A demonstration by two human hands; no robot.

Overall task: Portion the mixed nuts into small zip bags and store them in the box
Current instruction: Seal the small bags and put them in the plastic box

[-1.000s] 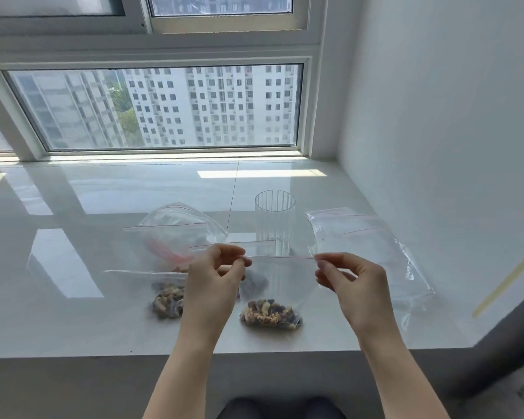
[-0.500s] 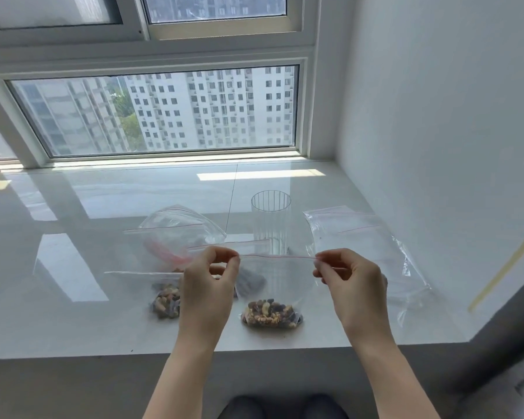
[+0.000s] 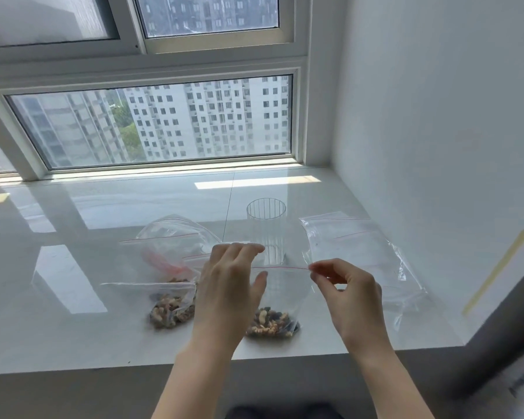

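Zip bag [image 3: 280, 294] of nuts stands near-centre on sill [image 3: 73, 334], right hand [image 3: 350, 293] pinching its red seal corner to keep it upright, left hand [image 3: 229, 290] spread wide, holding nothing.

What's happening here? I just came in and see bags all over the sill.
A person is portioning mixed nuts at a glossy white windowsill. The right hand pinches the red zip strip of a small clear zip bag of nuts, which hangs upright with its bottom near the sill. The left hand is open beside it. Another filled clear bag lies to the left, near a ribbed clear glass and empty clear bags. No box is visible.
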